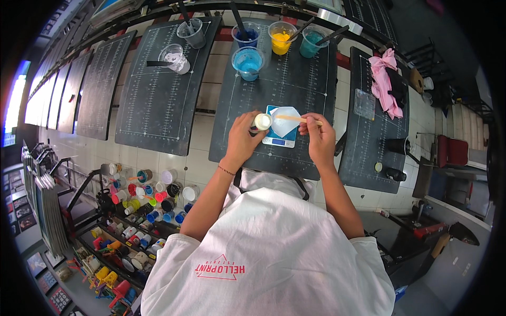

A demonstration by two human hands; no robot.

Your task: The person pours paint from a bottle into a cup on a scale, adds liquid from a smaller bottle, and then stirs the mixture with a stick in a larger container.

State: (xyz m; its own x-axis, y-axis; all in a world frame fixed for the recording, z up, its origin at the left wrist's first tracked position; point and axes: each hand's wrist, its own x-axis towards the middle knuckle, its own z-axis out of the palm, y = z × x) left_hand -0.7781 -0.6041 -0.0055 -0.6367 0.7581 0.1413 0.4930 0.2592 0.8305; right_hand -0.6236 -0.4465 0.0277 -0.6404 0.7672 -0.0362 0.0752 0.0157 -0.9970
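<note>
My left hand (243, 138) grips a small open jar (263, 121) with whitish contents, tilted beside a small digital scale (286, 142). Between the thumb and fingers of my right hand (320, 139) is a flat wooden stick (295, 118). Its far end reaches left toward the jar's mouth, above a white, many-sided sheet or shallow dish (286, 127) on the scale. I cannot tell whether the tip touches anything. The scale has a blue display and sits on a dark board (224, 142) with pale grid marks.
Behind the scale stand clear cups of light blue (247, 63), dark blue (245, 36), yellow (281, 41) and teal (314, 44) paint. Another board at left carries a pale lilac cup (175, 59). Pink cloth (386, 84) lies at right. Several paint pots (161, 196) crowd the lower left.
</note>
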